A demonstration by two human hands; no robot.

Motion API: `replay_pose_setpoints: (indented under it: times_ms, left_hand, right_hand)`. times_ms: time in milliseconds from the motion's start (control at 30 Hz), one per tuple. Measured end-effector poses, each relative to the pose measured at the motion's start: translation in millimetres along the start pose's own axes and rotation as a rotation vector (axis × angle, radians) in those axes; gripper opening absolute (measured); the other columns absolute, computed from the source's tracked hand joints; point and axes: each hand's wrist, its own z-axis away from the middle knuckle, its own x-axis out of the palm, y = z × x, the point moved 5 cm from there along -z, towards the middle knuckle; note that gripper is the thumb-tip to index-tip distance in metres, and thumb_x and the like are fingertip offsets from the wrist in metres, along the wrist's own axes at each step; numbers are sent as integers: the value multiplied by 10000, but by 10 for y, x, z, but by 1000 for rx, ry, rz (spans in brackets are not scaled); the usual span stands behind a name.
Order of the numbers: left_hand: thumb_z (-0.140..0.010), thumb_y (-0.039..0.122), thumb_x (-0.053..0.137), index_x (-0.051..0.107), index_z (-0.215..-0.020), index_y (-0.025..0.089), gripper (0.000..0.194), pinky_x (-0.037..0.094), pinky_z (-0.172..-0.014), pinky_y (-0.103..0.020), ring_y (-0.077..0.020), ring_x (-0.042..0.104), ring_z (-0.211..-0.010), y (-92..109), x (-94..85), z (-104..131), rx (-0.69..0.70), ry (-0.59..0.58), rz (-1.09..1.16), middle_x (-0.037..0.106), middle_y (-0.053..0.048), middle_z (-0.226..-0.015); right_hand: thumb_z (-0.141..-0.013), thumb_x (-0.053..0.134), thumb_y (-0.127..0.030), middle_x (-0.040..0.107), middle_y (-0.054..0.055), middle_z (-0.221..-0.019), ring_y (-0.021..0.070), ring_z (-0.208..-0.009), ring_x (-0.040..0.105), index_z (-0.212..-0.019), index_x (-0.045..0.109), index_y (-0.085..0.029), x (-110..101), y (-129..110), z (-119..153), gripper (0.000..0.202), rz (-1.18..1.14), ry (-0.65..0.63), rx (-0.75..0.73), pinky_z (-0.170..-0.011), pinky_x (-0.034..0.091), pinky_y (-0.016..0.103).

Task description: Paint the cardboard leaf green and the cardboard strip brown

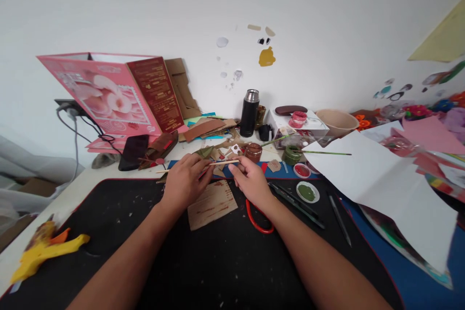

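Note:
Between my two hands a thin pale wooden stick (225, 162) is held roughly level above the mat. My left hand (187, 179) has its fingers closed round the stick's left part. At its right end, my right hand (250, 181) pinches it between thumb and fingers. A thin light stick end (162, 171) also shows left of my left hand; whether it is the same stick I cannot tell. Below lies a piece of brown cardboard (212, 206) with reddish-brown marks. Red-handled scissors (259, 227) lie partly hidden beneath my right hand and forearm.
A yellow glue gun (47, 252) lies at the left of the black mat (218, 271). Paint jars (253, 152), a green paint lid (307, 192) and pens (298, 206) sit to the right. Behind stand a black flask (250, 114) and a pink box (109, 97).

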Motion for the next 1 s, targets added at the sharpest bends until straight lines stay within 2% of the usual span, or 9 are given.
replay_pose_setpoints:
  times_ms: [200,367,633,1000]
  left_hand:
    - [-1049,332,602,786,-932,188,261,497,-711,-354,-245,651,-807,-17,29,6,-31,-39,1,691,-71,-822]
    - [-1052,342,590,783,-933,186,274,498,-706,-357,-247,655,-814,-38,56,24,-48,-40,4,698,-71,-828]
    - [-1053,333,588,775,-919,186,273,507,-715,-347,-238,664,-806,-22,64,24,-37,-32,30,703,-70,-827]
    - [-1056,348,569,779,-906,196,299,520,-714,-343,-236,673,-818,-39,90,33,-63,-59,31,722,-80,-848]
  right_hand:
    - [-1017,581,-421,482,-71,-585,168,-539,536,-1180,668,-211,-19,-13,6,280,181,14,-32,-548,385,270]
    - [-1016,573,-423,447,-79,-580,175,-542,536,-1207,653,-212,-3,-13,9,295,204,6,-39,-557,379,274]
    - [-1023,550,-449,521,-65,-557,178,-533,534,-1125,657,-214,-18,-10,8,278,231,15,-18,-565,379,278]
    - [-1020,560,-423,504,-71,-570,176,-531,532,-1116,635,-219,-3,-27,14,238,239,2,-18,-557,370,274]
